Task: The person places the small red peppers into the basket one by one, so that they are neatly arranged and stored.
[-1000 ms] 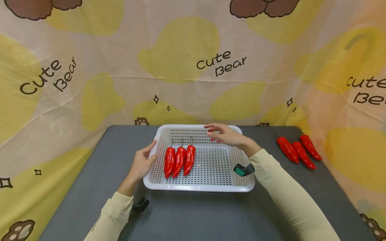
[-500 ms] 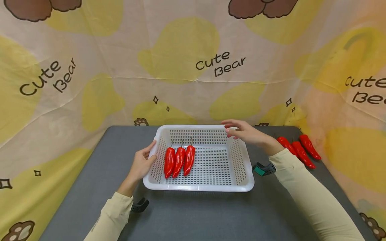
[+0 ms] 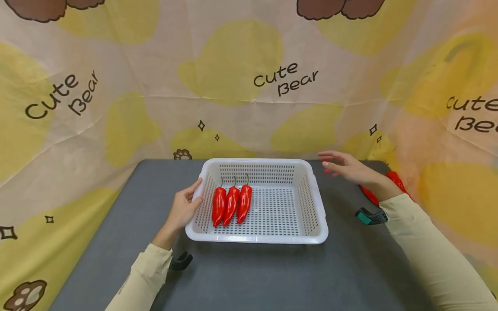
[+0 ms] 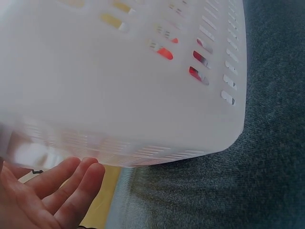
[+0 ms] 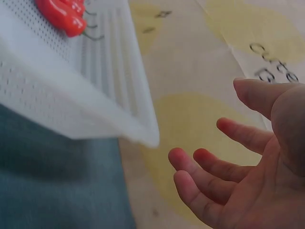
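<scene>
A white perforated plastic basket (image 3: 256,239) stands on the grey table. Three red peppers (image 3: 231,205) lie side by side in its left half, stems toward the back. My left hand (image 3: 184,208) holds the basket's left rim, thumb over the edge and fingers outside. In the left wrist view, the curled fingers (image 4: 78,188) lie by the basket wall (image 4: 119,90). My right hand (image 3: 347,167) is in the air just past the basket's back right corner, with nothing in it. Its fingers (image 5: 217,188) are spread and loosely bent in the right wrist view.
More red peppers (image 3: 397,181) lie at the table's right side, partly hidden behind my right forearm. A printed cloth (image 3: 233,65) hangs behind and beside the grey table (image 3: 249,280).
My right hand has moved right, from above the basket's back rim to beyond its right side, and its forearm now covers part of the right-hand peppers. My left hand stays on the rim.
</scene>
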`<action>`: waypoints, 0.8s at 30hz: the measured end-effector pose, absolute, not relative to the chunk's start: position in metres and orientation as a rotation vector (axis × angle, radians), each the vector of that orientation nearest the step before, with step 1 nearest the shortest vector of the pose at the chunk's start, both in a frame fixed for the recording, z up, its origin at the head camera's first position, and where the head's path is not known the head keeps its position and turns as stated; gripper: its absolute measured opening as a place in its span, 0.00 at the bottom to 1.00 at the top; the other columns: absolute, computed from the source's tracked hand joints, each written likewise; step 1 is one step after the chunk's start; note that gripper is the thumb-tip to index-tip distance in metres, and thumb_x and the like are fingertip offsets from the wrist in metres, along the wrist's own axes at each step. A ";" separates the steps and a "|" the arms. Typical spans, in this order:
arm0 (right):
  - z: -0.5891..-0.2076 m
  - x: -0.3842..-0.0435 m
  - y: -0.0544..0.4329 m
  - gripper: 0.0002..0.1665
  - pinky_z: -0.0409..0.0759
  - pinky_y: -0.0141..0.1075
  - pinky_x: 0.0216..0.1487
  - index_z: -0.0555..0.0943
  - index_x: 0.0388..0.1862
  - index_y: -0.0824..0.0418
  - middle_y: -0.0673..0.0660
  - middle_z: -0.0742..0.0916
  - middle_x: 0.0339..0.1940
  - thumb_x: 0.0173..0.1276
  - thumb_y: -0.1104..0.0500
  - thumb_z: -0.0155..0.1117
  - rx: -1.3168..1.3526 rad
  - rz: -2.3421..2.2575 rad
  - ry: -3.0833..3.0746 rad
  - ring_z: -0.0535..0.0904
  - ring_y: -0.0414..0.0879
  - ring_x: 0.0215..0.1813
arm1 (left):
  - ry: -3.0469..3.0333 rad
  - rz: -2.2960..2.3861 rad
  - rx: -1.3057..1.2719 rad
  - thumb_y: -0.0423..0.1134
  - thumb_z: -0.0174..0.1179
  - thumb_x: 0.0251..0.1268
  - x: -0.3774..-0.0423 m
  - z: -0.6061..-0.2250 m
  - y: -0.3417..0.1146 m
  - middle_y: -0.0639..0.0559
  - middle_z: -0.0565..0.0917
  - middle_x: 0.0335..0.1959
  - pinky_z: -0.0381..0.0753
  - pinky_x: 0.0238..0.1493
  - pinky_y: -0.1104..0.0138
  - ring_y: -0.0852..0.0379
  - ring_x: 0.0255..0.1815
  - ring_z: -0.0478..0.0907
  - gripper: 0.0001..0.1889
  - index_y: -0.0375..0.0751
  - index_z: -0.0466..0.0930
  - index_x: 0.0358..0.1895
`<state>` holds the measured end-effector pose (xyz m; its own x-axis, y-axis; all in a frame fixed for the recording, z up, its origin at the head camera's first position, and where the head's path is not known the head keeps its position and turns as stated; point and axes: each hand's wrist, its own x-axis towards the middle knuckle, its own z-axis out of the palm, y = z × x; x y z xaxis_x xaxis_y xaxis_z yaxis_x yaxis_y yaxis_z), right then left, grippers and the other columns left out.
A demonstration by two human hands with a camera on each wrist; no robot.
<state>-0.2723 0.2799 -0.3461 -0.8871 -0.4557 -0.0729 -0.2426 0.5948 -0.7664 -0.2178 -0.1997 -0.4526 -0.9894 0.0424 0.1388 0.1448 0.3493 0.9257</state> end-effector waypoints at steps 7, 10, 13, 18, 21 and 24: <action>-0.352 -0.273 0.317 0.35 0.81 0.52 0.65 0.57 0.80 0.63 0.70 0.68 0.77 0.82 0.48 0.47 -0.439 -1.130 2.590 0.75 0.67 0.68 | -2.517 -1.764 -0.159 0.27 0.51 0.71 -0.220 -0.452 -0.199 0.30 0.71 0.72 0.82 0.56 0.45 0.31 0.63 0.78 0.31 0.39 0.62 0.77; -0.357 -0.275 0.332 0.36 0.83 0.47 0.64 0.56 0.80 0.64 0.72 0.67 0.77 0.82 0.47 0.46 -0.380 -1.115 2.596 0.74 0.69 0.68 | -2.510 -1.761 -0.166 0.27 0.51 0.71 -0.220 -0.452 -0.199 0.30 0.71 0.72 0.81 0.56 0.44 0.31 0.63 0.78 0.31 0.38 0.62 0.77; -0.363 -0.277 0.347 0.37 0.85 0.36 0.58 0.56 0.80 0.66 0.75 0.66 0.76 0.82 0.47 0.46 -0.338 -1.129 2.596 0.76 0.68 0.67 | -2.506 -1.748 -0.166 0.27 0.51 0.70 -0.220 -0.451 -0.200 0.30 0.71 0.71 0.81 0.58 0.44 0.32 0.63 0.78 0.31 0.38 0.63 0.77; -0.372 -0.278 0.371 0.39 0.82 0.48 0.65 0.53 0.80 0.68 0.76 0.64 0.77 0.82 0.45 0.44 -0.274 -1.112 2.580 0.70 0.69 0.71 | -2.503 -1.754 -0.155 0.26 0.51 0.70 -0.221 -0.451 -0.200 0.30 0.72 0.71 0.81 0.58 0.45 0.33 0.63 0.78 0.31 0.38 0.63 0.77; -0.380 -0.277 0.384 0.41 0.70 0.65 0.71 0.49 0.81 0.69 0.77 0.60 0.78 0.83 0.43 0.41 -0.236 -1.077 2.549 0.61 0.74 0.74 | -2.497 -1.760 -0.156 0.25 0.51 0.69 -0.220 -0.452 -0.200 0.29 0.73 0.70 0.82 0.58 0.46 0.34 0.62 0.78 0.31 0.37 0.63 0.76; -0.387 -0.276 0.394 0.43 0.65 0.69 0.72 0.48 0.81 0.70 0.78 0.58 0.78 0.83 0.42 0.40 -0.192 -1.054 2.510 0.57 0.76 0.76 | -2.503 -1.757 -0.164 0.25 0.51 0.69 -0.219 -0.453 -0.199 0.29 0.73 0.70 0.82 0.58 0.46 0.34 0.62 0.79 0.31 0.37 0.64 0.76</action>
